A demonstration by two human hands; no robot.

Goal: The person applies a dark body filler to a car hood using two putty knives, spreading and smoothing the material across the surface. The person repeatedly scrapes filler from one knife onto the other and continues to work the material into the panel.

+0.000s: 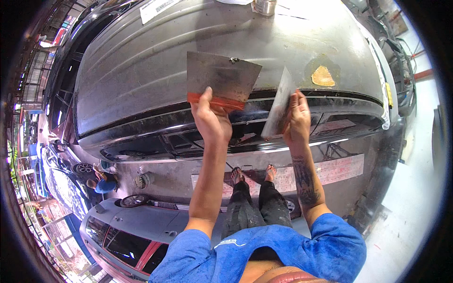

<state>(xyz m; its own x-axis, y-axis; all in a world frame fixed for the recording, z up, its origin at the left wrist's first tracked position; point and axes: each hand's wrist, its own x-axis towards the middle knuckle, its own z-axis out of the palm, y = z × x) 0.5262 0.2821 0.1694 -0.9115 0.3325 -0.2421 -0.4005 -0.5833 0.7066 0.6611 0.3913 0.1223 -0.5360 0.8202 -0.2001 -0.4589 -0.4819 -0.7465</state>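
Note:
My left hand [211, 118] is closed round the orange-red edge of a wide metal putty spreader [222, 78], its thumb lying on the near face. A small grey lump clings to the spreader's far edge. My right hand [297, 115] grips a second, thinner spreader [279, 106], which is tilted so that it shows narrow. Both spreaders are held apart over the near edge of a car roof [155, 70]. To the right on the roof is a tan patch [323, 76] with a darker stain round it.
A metal can [265, 6] and a white sheet [158, 9] lie on the far part of the roof. My feet stand on a perforated plank [337, 170]. Behind me is a grey car [137, 224]. At the left, a person in blue [104, 183] crouches near a bucket [141, 180].

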